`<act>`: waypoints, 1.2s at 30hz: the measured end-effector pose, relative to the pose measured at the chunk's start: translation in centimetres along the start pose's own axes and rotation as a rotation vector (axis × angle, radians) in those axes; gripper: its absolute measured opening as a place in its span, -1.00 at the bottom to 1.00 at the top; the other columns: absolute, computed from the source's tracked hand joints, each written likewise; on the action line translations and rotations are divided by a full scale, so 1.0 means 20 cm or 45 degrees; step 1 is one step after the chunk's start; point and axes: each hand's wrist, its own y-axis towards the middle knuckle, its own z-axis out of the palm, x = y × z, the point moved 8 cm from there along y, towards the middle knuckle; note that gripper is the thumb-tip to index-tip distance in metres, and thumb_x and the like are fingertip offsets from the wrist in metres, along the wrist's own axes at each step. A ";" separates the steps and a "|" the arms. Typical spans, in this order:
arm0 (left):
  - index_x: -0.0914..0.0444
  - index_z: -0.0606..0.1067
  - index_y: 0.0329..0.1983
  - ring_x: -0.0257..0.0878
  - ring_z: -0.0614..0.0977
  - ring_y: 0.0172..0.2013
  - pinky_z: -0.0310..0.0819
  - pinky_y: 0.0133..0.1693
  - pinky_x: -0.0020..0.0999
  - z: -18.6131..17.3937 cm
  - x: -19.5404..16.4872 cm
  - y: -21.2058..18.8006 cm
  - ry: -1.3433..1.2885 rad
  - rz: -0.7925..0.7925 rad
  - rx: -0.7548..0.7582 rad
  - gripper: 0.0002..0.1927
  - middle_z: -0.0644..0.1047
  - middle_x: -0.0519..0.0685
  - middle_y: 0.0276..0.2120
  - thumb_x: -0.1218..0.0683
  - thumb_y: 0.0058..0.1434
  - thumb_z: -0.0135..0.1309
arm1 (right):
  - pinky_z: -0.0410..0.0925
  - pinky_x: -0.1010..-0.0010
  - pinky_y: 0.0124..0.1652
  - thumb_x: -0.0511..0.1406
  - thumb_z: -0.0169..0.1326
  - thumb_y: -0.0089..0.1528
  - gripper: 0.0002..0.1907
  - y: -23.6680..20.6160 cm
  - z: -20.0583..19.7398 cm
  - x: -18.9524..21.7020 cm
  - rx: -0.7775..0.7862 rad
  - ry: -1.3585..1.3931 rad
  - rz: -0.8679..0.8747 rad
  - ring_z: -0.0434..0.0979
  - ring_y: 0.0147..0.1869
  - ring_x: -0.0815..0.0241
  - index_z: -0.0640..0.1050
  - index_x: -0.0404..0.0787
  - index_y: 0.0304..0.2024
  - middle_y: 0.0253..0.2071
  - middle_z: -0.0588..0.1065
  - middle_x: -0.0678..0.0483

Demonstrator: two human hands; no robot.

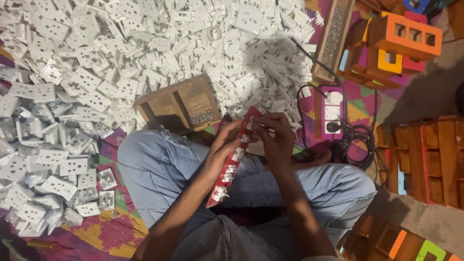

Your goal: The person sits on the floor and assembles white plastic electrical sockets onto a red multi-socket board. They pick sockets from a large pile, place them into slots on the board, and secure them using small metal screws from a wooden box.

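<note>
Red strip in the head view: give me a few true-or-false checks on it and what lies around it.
1. Both hands are on the red strip. True: the left hand supports it from beside, the right hand works near its top.
2. The strip is bare. False: white parts sit along it.
3. The white plates are stacked in neat rows. False: they lie in a loose heap.
4. A wooden block stands ahead of the knees. True.
5. The orange frame lies on the lap. False: it is at upper right.

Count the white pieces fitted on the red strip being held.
4 show on the red strip: one by the left hand fingers, two at mid-strip, one near the lower end. The right hand covers the top, so more may be hidden.
</note>
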 end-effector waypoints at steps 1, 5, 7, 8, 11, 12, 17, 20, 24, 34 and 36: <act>0.28 0.23 0.46 -0.07 0.51 0.25 0.38 0.21 -0.20 0.00 0.01 0.00 -0.005 -0.016 -0.003 -0.43 0.45 0.14 0.27 0.09 0.39 -0.07 | 0.40 0.52 -0.09 -0.54 0.26 0.17 -0.76 0.00 0.00 0.00 -0.017 0.000 0.020 0.51 -0.03 0.31 0.67 -0.26 -0.11 -0.10 0.47 0.10; 0.27 0.24 0.46 -0.10 0.39 0.36 0.27 0.32 -0.19 -0.02 0.02 0.00 0.104 -0.012 -0.052 -0.44 0.38 0.11 0.36 0.10 0.39 -0.08 | 0.38 0.51 -0.10 -0.54 0.27 0.19 -0.75 -0.02 0.02 0.01 -0.059 0.029 0.070 0.49 -0.06 0.32 0.68 -0.29 -0.08 -0.11 0.45 0.10; 0.27 0.24 0.46 -0.10 0.35 0.39 0.23 0.35 -0.20 -0.02 0.01 0.00 0.160 0.029 -0.034 -0.44 0.36 0.10 0.37 0.10 0.40 -0.09 | 0.40 0.52 -0.13 -0.53 0.25 0.22 -0.77 -0.04 0.03 -0.01 -0.068 0.128 0.143 0.50 -0.09 0.33 0.68 -0.31 -0.07 -0.12 0.45 0.11; 0.27 0.24 0.46 -0.10 0.34 0.41 0.21 0.36 -0.20 -0.02 0.01 0.00 0.188 0.052 -0.025 -0.44 0.36 0.10 0.38 0.10 0.40 -0.09 | 0.42 0.52 -0.16 -0.52 0.23 0.23 -0.79 -0.05 0.04 -0.02 -0.071 0.211 0.209 0.51 -0.11 0.34 0.68 -0.31 -0.07 -0.13 0.44 0.12; 0.27 0.24 0.46 -0.11 0.30 0.44 0.18 0.38 -0.19 -0.02 0.01 0.00 0.203 0.073 -0.032 -0.44 0.34 0.09 0.40 0.11 0.39 -0.07 | 0.45 0.54 -0.18 -0.50 0.21 0.25 -0.80 -0.06 0.06 -0.03 -0.107 0.293 0.277 0.51 -0.12 0.36 0.67 -0.34 -0.06 -0.13 0.43 0.13; 0.28 0.25 0.46 -0.10 0.32 0.43 0.18 0.39 -0.18 -0.02 0.02 -0.01 0.227 0.075 -0.051 -0.44 0.34 0.09 0.39 0.11 0.39 -0.06 | 0.46 0.54 -0.17 -0.50 0.21 0.26 -0.80 -0.06 0.07 -0.02 -0.124 0.290 0.276 0.51 -0.10 0.37 0.66 -0.35 -0.05 -0.13 0.43 0.14; 0.31 0.24 0.46 -0.07 0.32 0.44 0.15 0.41 -0.18 -0.01 0.02 -0.01 0.224 0.127 -0.044 -0.44 0.35 0.12 0.40 0.13 0.42 -0.02 | 0.44 0.55 -0.09 -0.48 0.21 0.29 -0.82 -0.10 0.11 0.01 -0.165 0.283 0.226 0.51 -0.09 0.36 0.66 -0.37 -0.05 -0.15 0.43 0.13; 0.32 0.22 0.47 -0.07 0.29 0.46 0.10 0.43 -0.19 -0.01 0.04 -0.02 0.185 0.140 -0.042 -0.43 0.32 0.11 0.42 0.15 0.41 -0.04 | 0.39 0.57 -0.13 -0.48 0.21 0.29 -0.82 -0.12 0.12 0.02 -0.223 0.187 0.207 0.48 -0.12 0.38 0.67 -0.36 -0.05 -0.17 0.42 0.12; 0.32 0.21 0.46 -0.08 0.29 0.45 0.13 0.41 -0.20 -0.05 0.07 -0.02 0.306 0.176 -0.077 -0.41 0.32 0.12 0.42 0.20 0.36 -0.03 | 0.38 0.56 -0.19 -0.46 0.18 0.30 -0.82 -0.16 0.12 0.07 -0.259 -0.125 0.069 0.48 -0.15 0.36 0.65 -0.33 -0.04 -0.18 0.42 0.10; 0.26 0.28 0.41 -0.12 0.41 0.33 0.24 0.25 -0.28 -0.01 0.07 0.01 0.227 0.052 -0.157 -0.44 0.42 0.07 0.33 0.19 0.31 -0.05 | 0.40 0.47 -0.27 -0.41 0.29 0.16 -0.77 -0.05 0.02 0.14 -0.127 -0.372 -0.064 0.55 -0.25 0.27 0.72 -0.18 -0.11 -0.28 0.55 0.07; 0.24 0.29 0.41 -0.16 0.41 0.33 0.24 0.27 -0.29 0.00 0.04 0.01 0.258 0.052 -0.150 -0.44 0.43 0.04 0.32 0.16 0.31 -0.07 | 0.41 0.46 -0.26 -0.41 0.28 0.17 -0.76 -0.02 0.01 0.17 -0.066 -0.373 -0.064 0.56 -0.24 0.27 0.72 -0.14 -0.10 -0.28 0.56 0.07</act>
